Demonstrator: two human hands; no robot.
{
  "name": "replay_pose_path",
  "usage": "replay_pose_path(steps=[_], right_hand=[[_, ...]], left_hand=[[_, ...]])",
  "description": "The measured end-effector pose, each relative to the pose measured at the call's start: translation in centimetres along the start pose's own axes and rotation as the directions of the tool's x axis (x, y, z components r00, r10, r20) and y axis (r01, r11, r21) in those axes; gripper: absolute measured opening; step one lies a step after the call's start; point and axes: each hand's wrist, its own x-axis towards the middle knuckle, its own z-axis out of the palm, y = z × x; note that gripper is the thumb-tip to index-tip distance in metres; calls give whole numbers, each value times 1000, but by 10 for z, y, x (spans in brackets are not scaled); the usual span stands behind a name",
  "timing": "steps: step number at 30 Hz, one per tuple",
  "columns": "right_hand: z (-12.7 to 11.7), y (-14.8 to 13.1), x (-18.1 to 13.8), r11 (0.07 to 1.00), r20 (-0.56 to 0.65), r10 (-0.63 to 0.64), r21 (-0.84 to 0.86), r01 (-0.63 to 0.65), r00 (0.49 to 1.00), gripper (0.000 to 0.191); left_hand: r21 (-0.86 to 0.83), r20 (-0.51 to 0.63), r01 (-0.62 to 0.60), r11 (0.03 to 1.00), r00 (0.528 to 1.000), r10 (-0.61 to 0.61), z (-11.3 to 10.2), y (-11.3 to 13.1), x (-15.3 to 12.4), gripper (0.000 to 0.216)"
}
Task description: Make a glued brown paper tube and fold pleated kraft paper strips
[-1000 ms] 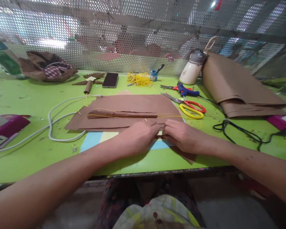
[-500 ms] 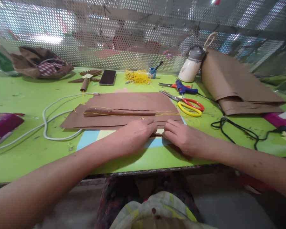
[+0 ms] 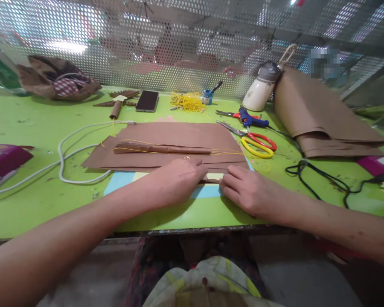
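Note:
A narrow strip of brown paper (image 3: 210, 181) stretches between my two hands near the table's front edge. My left hand (image 3: 186, 178) has its fingers closed over the strip's left end, and my right hand (image 3: 248, 187) pinches the right end. Most of the strip is hidden under the fingers. Light blue and pale yellow paper (image 3: 117, 182) lies beneath. Just beyond, brown paper sheets (image 3: 176, 131) are stacked flat, with a rolled brown paper tube (image 3: 179, 150) and yellow strings (image 3: 225, 152) on top.
Scissors (image 3: 257, 144) and a blue glue gun (image 3: 251, 119) lie to the right, before a white bottle (image 3: 259, 91) and folded brown paper (image 3: 323, 115). Behind are a phone (image 3: 147, 101), yellow string (image 3: 187, 102) and a blue jar (image 3: 207, 97). A white cable (image 3: 61, 166) loops at left.
My right hand has shifted slightly down and toward me. My left hand stays nearly in place on the strip. The whole view has tilted a little.

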Motion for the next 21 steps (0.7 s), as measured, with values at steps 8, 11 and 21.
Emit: replay_pose_path(steps=[8,11,21], right_hand=[[2,5,-1,995,-15,12,95,-11,1000,23],[11,15,-10,913,-114,182,390,-124,977,21],[-6,21,-7,737,-239,487,628,-250,840,25]], left_hand=[[-28,15,23,999,1000,-23,-5,-1,0,14],[-79,30,46,996,999,-43,-5,-2,-1,12],[-104,-35,48,993,998,-52,-6,0,0,12]])
